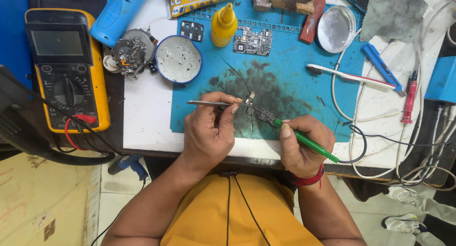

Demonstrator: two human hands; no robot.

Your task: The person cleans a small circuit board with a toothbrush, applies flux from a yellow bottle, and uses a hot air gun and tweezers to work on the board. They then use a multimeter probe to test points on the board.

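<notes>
Mid-frame on the blue mat, your left hand pinches tweezers, pinning the small board steady, while your right hand grips the green iron, its tip touching the board.

Two tins, one multimeter

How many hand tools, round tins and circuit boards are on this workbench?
Hand tools: 5 – tweezers, soldering iron, toothbrush, blue cutter, red screwdriver
Round tins: 2 – blue-rimmed tin, silver tin
Circuit boards: 2 – loose board, held board
Total: 9
</notes>
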